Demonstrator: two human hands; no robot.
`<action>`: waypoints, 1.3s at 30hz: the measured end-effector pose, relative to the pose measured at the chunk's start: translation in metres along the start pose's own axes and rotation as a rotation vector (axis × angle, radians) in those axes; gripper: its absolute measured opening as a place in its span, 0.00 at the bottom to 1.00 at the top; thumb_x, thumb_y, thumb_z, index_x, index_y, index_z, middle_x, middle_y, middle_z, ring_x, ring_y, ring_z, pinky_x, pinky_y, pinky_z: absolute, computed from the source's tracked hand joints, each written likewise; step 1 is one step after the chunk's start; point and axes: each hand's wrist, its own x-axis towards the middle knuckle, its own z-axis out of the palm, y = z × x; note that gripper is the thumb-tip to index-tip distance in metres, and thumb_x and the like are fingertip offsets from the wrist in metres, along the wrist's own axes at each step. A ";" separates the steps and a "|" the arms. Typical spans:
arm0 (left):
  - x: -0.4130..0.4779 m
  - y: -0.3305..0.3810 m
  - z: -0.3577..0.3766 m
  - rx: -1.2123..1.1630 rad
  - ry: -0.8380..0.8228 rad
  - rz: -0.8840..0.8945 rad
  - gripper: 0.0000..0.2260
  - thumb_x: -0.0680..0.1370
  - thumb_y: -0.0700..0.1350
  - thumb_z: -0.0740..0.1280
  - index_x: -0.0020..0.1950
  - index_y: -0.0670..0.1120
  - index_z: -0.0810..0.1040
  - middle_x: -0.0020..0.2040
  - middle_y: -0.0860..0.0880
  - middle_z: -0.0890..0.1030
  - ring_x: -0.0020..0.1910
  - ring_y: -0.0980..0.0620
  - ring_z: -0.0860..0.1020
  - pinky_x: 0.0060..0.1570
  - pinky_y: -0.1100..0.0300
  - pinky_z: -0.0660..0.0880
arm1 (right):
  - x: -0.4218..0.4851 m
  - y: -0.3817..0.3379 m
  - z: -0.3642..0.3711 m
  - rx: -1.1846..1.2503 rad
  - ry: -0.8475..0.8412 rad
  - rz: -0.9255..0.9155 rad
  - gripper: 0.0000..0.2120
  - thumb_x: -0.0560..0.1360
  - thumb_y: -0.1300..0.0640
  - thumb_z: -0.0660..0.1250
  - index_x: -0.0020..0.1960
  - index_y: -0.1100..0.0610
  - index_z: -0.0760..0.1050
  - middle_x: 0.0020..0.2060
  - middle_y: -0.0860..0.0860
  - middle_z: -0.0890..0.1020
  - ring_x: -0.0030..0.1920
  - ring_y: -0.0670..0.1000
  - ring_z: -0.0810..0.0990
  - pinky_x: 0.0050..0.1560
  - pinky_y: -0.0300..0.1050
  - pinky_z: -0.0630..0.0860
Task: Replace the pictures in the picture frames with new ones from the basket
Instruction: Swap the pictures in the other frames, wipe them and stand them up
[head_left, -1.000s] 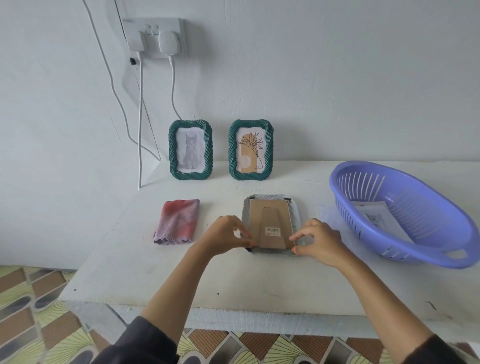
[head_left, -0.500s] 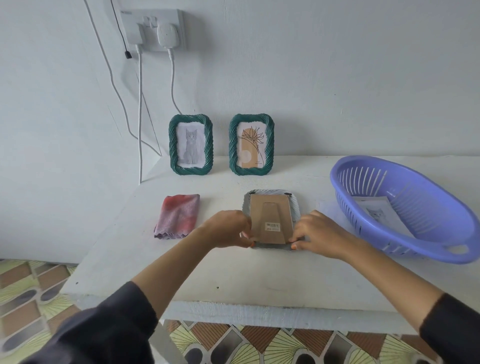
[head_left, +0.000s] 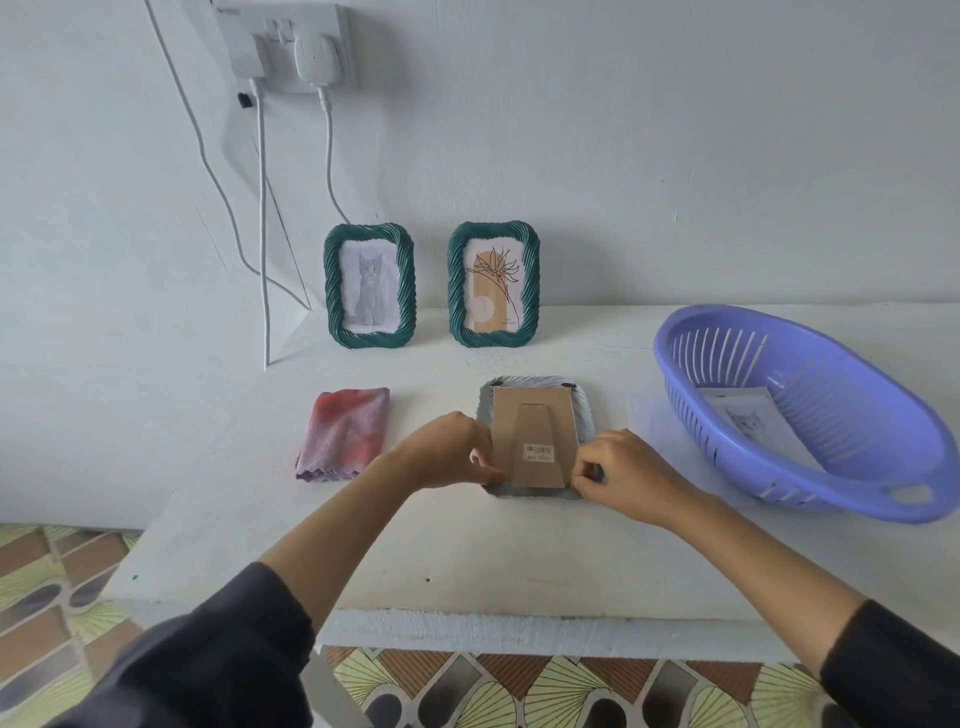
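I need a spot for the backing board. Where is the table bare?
Bare: the band between cat frame, plant frame and face-down frame; the back stretch from plant frame to basket. The front strip of table is bare but under the arms. Crowded: cloth to basket, around left hand and right hand.

Grey ribbed picture frame (head_left: 586, 410) face down, brown cardboard backing (head_left: 519, 415) uppermost.
Behind stand a green twisted cat-drawing frame (head_left: 332, 291) and a matching plant-print frame (head_left: 530, 291); right, a lilac slotted plastic basket (head_left: 857, 467) holds a paper cat picture (head_left: 753, 426).

A white table (head_left: 467, 561) stands against a pale wall (head_left: 675, 130) with a plugged-in socket (head_left: 283, 47) — patterned green-and-brown tiles (head_left: 52, 597) cover the floor.
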 end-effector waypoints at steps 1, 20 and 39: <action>0.000 -0.001 0.001 -0.029 0.003 -0.001 0.09 0.72 0.50 0.71 0.44 0.45 0.84 0.46 0.50 0.84 0.40 0.57 0.75 0.43 0.63 0.69 | 0.000 0.000 0.000 0.027 -0.010 0.020 0.05 0.71 0.60 0.66 0.37 0.57 0.78 0.33 0.46 0.78 0.39 0.47 0.74 0.42 0.38 0.69; 0.085 -0.027 0.017 -0.260 0.283 -0.317 0.16 0.78 0.45 0.63 0.65 0.45 0.76 0.65 0.43 0.75 0.64 0.42 0.71 0.65 0.51 0.68 | 0.108 0.031 0.007 0.106 0.096 0.520 0.13 0.74 0.56 0.66 0.52 0.66 0.79 0.54 0.60 0.80 0.55 0.59 0.78 0.55 0.52 0.76; 0.079 -0.031 0.029 -0.365 0.390 -0.308 0.13 0.77 0.48 0.65 0.60 0.48 0.80 0.64 0.49 0.78 0.64 0.47 0.73 0.61 0.60 0.67 | 0.097 0.026 0.027 0.068 0.288 0.506 0.12 0.78 0.57 0.61 0.57 0.60 0.79 0.53 0.58 0.76 0.51 0.58 0.78 0.44 0.43 0.71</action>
